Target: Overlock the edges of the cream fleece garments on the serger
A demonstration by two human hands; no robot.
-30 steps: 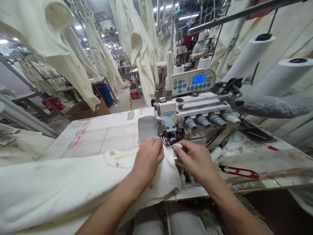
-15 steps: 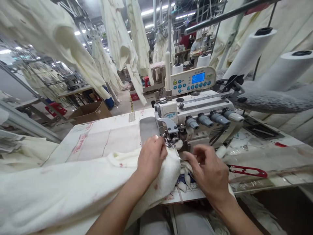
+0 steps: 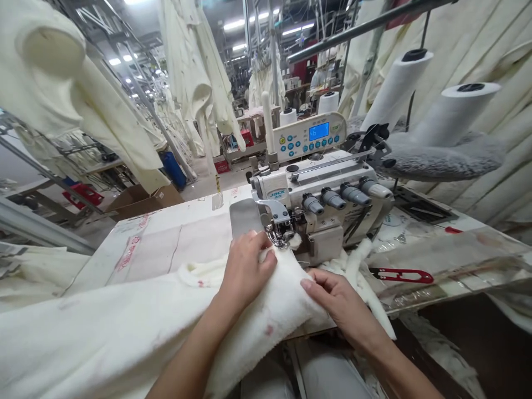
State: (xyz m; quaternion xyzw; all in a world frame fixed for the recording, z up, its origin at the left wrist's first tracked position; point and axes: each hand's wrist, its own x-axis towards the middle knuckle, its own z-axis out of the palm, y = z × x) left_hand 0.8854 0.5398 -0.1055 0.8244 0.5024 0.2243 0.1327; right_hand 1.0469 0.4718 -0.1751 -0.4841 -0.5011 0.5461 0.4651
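A white fleecy garment (image 3: 120,327) with faint reddish marks spreads across the table, its right end at the presser foot (image 3: 282,238) of the sewing machine (image 3: 276,185). Close by the foot, my left hand (image 3: 249,260) grips the cloth, fingers bent and thumb against it. My right hand (image 3: 332,291) pinches the cloth's right edge between thumb and fingers. Narrow white fabric strips (image 3: 359,271) lie beside that hand, to the right of the machine's front.
Red thread snips (image 3: 403,275) lie right of my right hand. Large thread cones (image 3: 397,86) stand behind the machine. Pale garments (image 3: 189,72) hang around the workplace. A cardboard box (image 3: 143,200) sits on the floor beyond the table's left side.
My right hand has come down onto the cloth edge and now pinches it. The cloth's right end is spread flatter. The view has shifted slightly.
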